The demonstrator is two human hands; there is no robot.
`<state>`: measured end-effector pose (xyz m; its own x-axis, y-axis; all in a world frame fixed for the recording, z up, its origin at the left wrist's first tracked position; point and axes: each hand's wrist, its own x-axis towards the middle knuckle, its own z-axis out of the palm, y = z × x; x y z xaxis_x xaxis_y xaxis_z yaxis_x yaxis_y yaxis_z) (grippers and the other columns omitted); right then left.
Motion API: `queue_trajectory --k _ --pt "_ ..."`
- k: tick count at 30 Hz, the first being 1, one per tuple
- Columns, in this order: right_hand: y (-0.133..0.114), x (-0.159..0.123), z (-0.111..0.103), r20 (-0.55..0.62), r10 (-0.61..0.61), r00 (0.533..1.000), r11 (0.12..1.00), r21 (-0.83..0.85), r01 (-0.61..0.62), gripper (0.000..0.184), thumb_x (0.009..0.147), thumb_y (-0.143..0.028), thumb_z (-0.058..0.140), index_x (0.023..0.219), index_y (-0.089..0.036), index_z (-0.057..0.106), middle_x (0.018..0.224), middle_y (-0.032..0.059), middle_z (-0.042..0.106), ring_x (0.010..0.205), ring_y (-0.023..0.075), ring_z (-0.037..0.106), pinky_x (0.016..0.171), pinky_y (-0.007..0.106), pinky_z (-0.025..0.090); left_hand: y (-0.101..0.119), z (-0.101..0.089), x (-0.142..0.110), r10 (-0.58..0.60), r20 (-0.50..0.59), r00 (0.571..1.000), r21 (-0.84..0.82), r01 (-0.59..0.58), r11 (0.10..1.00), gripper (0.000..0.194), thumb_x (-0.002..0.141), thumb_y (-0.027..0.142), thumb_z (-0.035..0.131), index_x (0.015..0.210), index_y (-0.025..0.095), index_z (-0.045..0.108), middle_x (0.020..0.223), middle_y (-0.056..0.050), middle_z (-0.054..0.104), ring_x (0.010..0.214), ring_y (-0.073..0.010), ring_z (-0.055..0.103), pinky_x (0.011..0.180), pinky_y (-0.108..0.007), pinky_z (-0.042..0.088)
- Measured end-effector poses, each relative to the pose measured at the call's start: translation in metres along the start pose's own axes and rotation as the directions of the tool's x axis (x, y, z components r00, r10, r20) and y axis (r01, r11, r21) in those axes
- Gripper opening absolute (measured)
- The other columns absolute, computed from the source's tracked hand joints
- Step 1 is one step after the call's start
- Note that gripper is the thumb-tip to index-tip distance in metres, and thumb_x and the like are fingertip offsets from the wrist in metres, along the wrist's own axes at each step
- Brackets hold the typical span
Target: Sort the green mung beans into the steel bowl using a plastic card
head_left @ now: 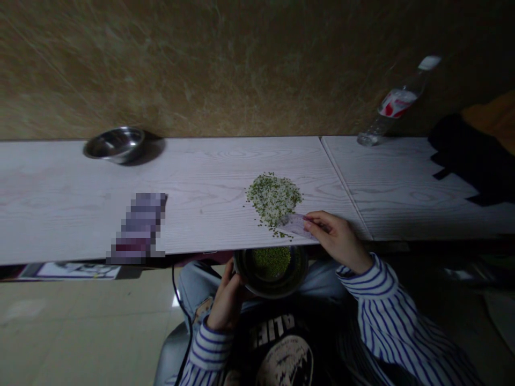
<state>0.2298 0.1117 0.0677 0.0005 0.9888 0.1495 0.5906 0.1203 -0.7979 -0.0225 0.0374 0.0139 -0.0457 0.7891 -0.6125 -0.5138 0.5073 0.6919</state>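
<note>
A mixed pile of green mung beans and white rice-like grains (274, 198) lies on the white wood-grain table (209, 214). My right hand (340, 238) pinches a clear, purple-tinted plastic protractor (295, 225), its far edge at the near side of the pile. A few green beans are scattered by that edge. Below the table's front edge, my left hand (228, 297) grips the left rim of a metal bowl (301, 271). Green mung beans (271, 261) cover the bottom of this bowl, which sits above my lap.
An empty steel bowl (115, 146) stands at the back left. A pixelated flat object (139, 225) lies near the front left edge. At the back right are a clear plastic bottle (396, 104) with a white cap and some dark cloth (470, 155). A wall rises behind the table.
</note>
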Motion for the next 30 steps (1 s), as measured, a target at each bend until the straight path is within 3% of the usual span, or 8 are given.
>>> queue_trajectory --k 9,15,21,24,30 --pt "-0.005 0.002 0.001 -0.011 -0.019 1.000 0.999 -0.027 0.019 0.022 0.088 -0.035 0.063 0.101 -0.022 0.074 0.088 0.0062 0.077 0.080 0.0216 0.071 0.067 0.031 0.055 0.001 -0.003 0.001 0.007 0.013 1.000 0.004 -0.007 1.000 0.060 0.064 0.018 0.069 0.123 0.023 0.062 0.091 0.000 0.067 0.080 -0.0202 0.062 0.062 -0.030 0.055" --pt "-0.011 0.002 0.003 0.051 -0.016 0.999 0.999 -0.051 0.019 0.020 0.090 -0.033 0.061 0.100 -0.021 0.073 0.086 0.0056 0.077 0.077 0.0203 0.071 0.065 0.029 0.054 0.001 -0.005 0.000 0.021 0.002 1.000 -0.018 -0.021 1.000 0.058 0.063 0.020 0.071 0.120 0.022 0.063 0.094 -0.002 0.068 0.084 -0.0235 0.064 0.070 -0.037 0.058" --pt "-0.012 0.005 0.002 0.018 -0.040 0.999 0.998 -0.046 0.040 0.022 0.089 -0.033 0.062 0.101 -0.019 0.073 0.085 0.0053 0.076 0.075 0.0191 0.070 0.065 0.028 0.053 -0.001 -0.011 0.002 0.021 0.053 0.998 -0.022 -0.020 1.000 0.060 0.068 0.021 0.073 0.126 0.022 0.059 0.098 -0.003 0.069 0.081 -0.0207 0.063 0.069 -0.035 0.058" --pt "-0.011 0.005 0.002 0.043 -0.045 0.998 0.998 -0.052 0.048 0.021 0.089 -0.032 0.061 0.100 -0.019 0.073 0.083 0.0048 0.076 0.072 0.0185 0.069 0.062 0.027 0.052 -0.002 -0.012 0.002 0.032 0.033 0.999 -0.038 -0.031 0.999 0.059 0.067 0.020 0.072 0.125 0.022 0.060 0.091 -0.001 0.068 0.074 -0.0183 0.061 0.067 -0.034 0.058" --pt "-0.009 0.002 -0.001 0.034 -0.055 0.998 0.997 -0.056 0.057 0.020 0.090 -0.032 0.061 0.100 -0.020 0.073 0.086 0.0052 0.076 0.076 0.0189 0.070 0.065 0.027 0.053 0.000 -0.010 0.000 0.035 0.047 0.998 -0.047 -0.033 0.998 0.057 0.068 0.018 0.071 0.124 0.022 0.060 0.097 -0.003 0.071 0.086 -0.0233 0.066 0.068 -0.034 0.059"
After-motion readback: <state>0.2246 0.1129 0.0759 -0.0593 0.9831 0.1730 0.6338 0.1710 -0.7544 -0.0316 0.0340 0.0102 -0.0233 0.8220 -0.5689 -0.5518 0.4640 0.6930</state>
